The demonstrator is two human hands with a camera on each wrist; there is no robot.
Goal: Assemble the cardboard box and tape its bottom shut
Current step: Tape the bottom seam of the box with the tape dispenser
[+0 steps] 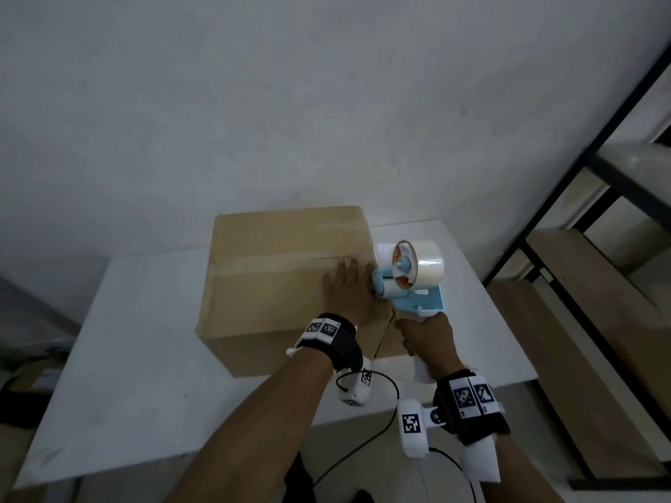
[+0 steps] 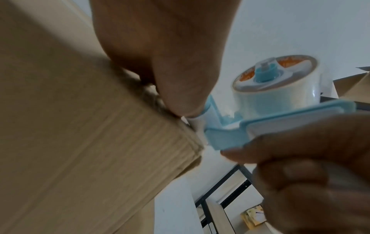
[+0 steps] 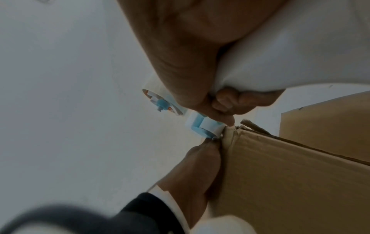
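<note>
- Cardboard box (image 1: 283, 277): stands closed side up on the white worktop (image 1: 145, 357), at its far middle; a strip of clear tape runs along the centre seam
- Left hand (image 1: 350, 285): laid flat, fingers straight, on the box top at its right edge, thumb at the corner beside the dispenser's roller
- Right hand (image 1: 428, 339): fingers wrapped tight round the white handle of the tape dispenser (image 1: 410, 281)
- Tape dispenser: blue frame, clear roll; its front roller touches the right edge of the box
- Worktop: plain white, slightly smudged, its far edge against the wall (image 1: 290, 103)
- Room: grey-white wall behind; black metal shelving (image 1: 581, 212) with wooden boards at right
</note>
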